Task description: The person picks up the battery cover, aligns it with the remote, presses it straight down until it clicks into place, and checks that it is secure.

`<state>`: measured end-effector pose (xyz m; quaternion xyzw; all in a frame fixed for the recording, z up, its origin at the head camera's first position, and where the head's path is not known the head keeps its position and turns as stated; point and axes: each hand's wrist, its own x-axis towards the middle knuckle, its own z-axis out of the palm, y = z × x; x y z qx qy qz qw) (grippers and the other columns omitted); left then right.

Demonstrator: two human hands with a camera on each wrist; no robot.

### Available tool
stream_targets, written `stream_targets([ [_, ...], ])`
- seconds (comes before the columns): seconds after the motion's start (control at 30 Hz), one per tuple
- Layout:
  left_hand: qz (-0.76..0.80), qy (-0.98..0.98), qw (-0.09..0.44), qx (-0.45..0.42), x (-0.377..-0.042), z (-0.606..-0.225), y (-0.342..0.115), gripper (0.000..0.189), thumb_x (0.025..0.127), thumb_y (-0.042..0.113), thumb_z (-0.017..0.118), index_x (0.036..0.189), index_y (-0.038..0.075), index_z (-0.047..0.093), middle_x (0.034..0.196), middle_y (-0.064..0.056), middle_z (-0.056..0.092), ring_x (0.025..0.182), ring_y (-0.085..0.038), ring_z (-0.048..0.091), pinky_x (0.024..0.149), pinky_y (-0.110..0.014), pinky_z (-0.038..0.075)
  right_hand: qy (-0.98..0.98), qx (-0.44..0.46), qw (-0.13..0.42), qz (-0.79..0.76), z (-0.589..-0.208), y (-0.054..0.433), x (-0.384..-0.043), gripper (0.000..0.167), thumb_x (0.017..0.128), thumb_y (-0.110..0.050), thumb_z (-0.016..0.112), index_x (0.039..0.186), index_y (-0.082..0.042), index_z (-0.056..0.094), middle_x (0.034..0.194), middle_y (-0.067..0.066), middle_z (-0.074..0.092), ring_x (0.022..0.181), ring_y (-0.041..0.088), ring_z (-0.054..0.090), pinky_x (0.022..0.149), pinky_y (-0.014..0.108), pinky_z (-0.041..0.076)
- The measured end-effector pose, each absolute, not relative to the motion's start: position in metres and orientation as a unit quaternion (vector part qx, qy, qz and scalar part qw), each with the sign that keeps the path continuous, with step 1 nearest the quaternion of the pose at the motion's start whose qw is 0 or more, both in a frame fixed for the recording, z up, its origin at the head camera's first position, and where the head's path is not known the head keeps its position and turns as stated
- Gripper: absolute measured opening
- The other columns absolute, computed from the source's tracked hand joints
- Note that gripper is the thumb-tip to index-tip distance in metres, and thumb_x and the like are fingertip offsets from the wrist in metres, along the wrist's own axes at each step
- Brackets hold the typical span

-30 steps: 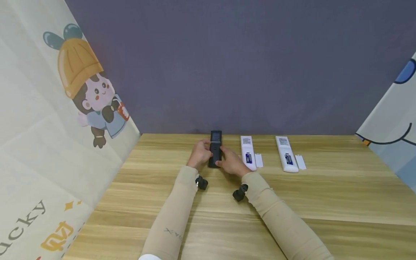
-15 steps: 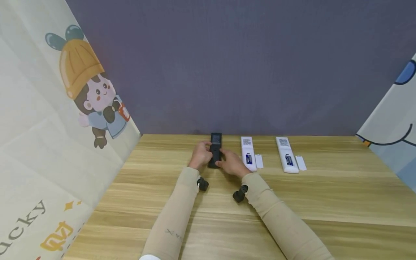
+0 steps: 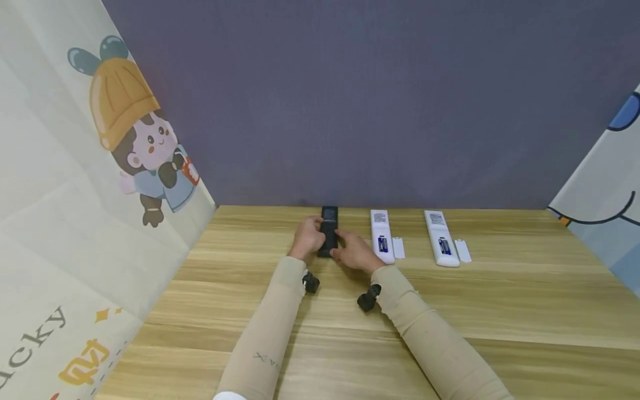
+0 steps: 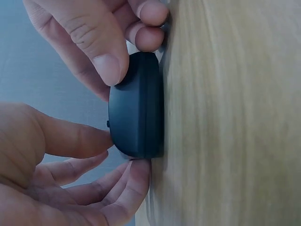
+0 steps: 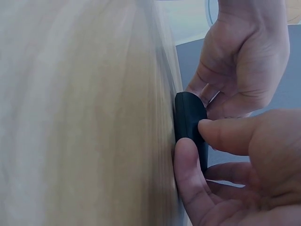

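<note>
A black remote control (image 3: 328, 228) lies back side up near the far edge of the wooden table, a printed panel at its far end. My left hand (image 3: 306, 240) pinches its left side, the thumb against the upper face and fingers along the edge. From the right, my right hand (image 3: 356, 251) grips the nearer half, with its thumb (image 5: 225, 134) on top and a finger against the side. In the left wrist view, the rounded near end of the black remote (image 4: 136, 108) shows between both hands, close over the table.
Two white remote controls (image 3: 380, 225) (image 3: 438, 228) lie to the right, batteries showing in their open compartments. Beside each is a white battery cover (image 3: 398, 248) (image 3: 463, 250). A dark grey backdrop (image 3: 380, 105) rises behind the table (image 3: 250, 289); printed cloth (image 3: 60, 222) hangs at the left.
The black remote has shifted slightly left, and its far end sits a little nearer to me. Both hands keep their grip on it. The white remotes stay put.
</note>
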<state>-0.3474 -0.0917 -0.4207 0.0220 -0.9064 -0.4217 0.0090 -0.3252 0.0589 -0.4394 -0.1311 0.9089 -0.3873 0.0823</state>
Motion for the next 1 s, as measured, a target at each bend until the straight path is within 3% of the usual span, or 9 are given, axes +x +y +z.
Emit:
stream_targets([
  [0.2, -0.407, -0.913, 0.012, 0.021, -0.346, -0.417, -0.091, 0.053, 0.085, -0.006, 0.055, 0.137, 0.005, 0.063, 0.121, -0.021, 0.071, 0.112, -0.034, 0.066, 0.096, -0.044, 0.054, 0.907, -0.133, 0.08, -0.391, -0.439, 0.059, -0.325, 0.069, 0.096, -0.017, 0.069, 0.156, 0.0, 0.038, 0.067, 0.001, 0.072, 0.073, 0.013, 0.067, 0.108, 0.043, 0.045],
  [0.77, -0.386, -0.922, -0.004, 0.02, -0.345, -0.42, -0.09, 0.046, 0.09, -0.003, 0.055, 0.135, 0.004, 0.064, 0.129, -0.018, 0.069, 0.119, -0.034, 0.064, 0.099, -0.042, 0.054, 0.901, -0.114, 0.099, -0.407, -0.438, 0.057, -0.323, 0.07, 0.097, -0.02, 0.069, 0.157, -0.003, 0.037, 0.07, 0.001, 0.072, 0.064, 0.011, 0.066, 0.1, 0.04, 0.048],
  [0.87, -0.386, -0.922, -0.008, 0.016, -0.344, -0.419, -0.09, 0.044, 0.091, -0.002, 0.055, 0.134, 0.003, 0.065, 0.134, -0.017, 0.067, 0.124, -0.033, 0.062, 0.101, -0.042, 0.053, 0.895, -0.113, 0.117, -0.416, -0.434, 0.059, -0.322, 0.072, 0.097, -0.023, 0.069, 0.158, -0.004, 0.035, 0.082, 0.006, 0.075, 0.067, 0.012, 0.067, 0.086, 0.034, 0.053],
  [1.0, -0.386, -0.922, -0.008, 0.014, -0.343, -0.418, -0.091, 0.043, 0.092, -0.001, 0.055, 0.133, 0.002, 0.065, 0.135, -0.017, 0.066, 0.125, -0.034, 0.061, 0.103, -0.043, 0.052, 0.876, -0.123, 0.147, -0.443, -0.425, 0.065, -0.323, 0.072, 0.099, -0.024, 0.067, 0.158, -0.001, 0.032, 0.12, 0.02, 0.07, 0.079, 0.019, 0.072, 0.071, 0.032, 0.057],
])
